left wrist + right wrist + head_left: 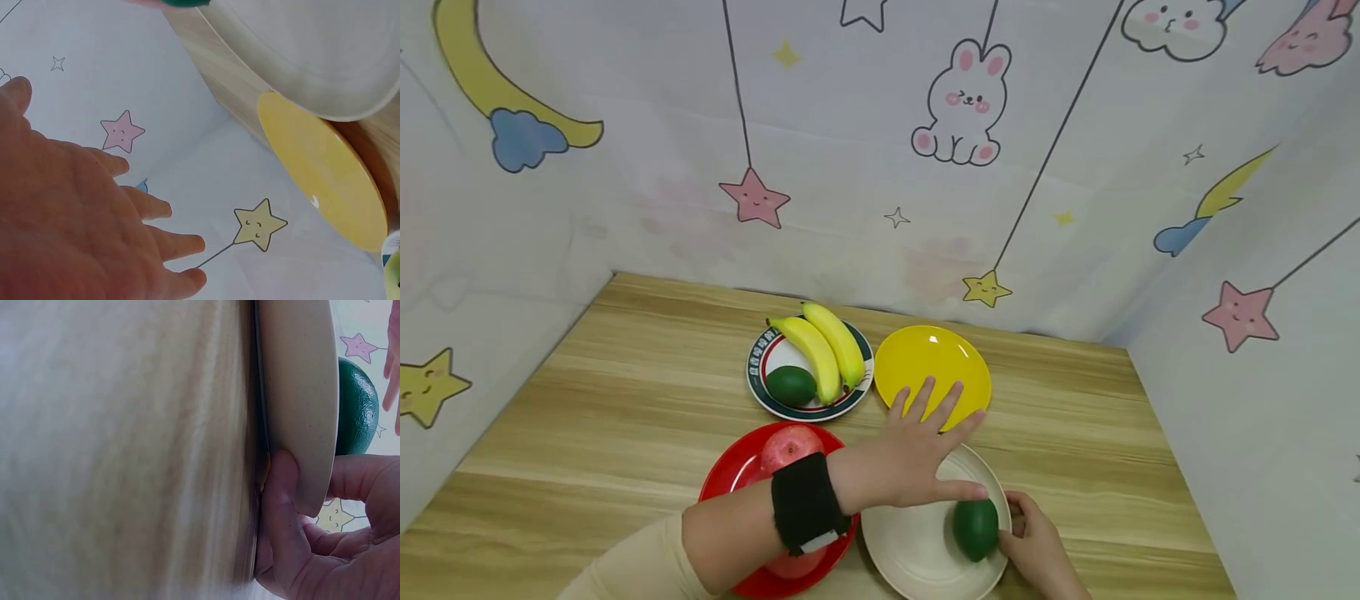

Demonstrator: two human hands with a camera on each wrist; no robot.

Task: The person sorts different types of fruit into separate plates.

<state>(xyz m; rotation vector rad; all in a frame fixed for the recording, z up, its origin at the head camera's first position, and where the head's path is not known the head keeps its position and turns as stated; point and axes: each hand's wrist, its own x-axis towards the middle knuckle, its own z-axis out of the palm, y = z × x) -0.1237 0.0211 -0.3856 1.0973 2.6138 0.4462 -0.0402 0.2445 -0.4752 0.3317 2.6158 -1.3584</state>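
My left hand (pixel 910 467) hovers with spread, straight fingers over the cream plate (pixel 910 546), its fingertips in front of the yellow plate (pixel 940 358). Nothing is in that hand. On the cream plate's right side lies a smooth dark green oval fruit (pixel 977 532), like an avocado. My right hand (pixel 1037 542) pinches the plate's right rim, thumb on top beside the fruit and fingers underneath. The right wrist view shows the cream plate (pixel 300 394) edge-on between thumb and fingers (pixel 284 487), with the green fruit (pixel 357 406) beyond the rim.
A red plate (pixel 726 471) with pink-red apples (pixel 792 446) stands left, partly hidden by my left forearm. Behind it, a patterned plate (pixel 775 410) holds two bananas (pixel 812 350) and another green fruit (pixel 790 386). A cartoon-printed cloth (pixel 850 242) borders the wooden table (pixel 610 400).
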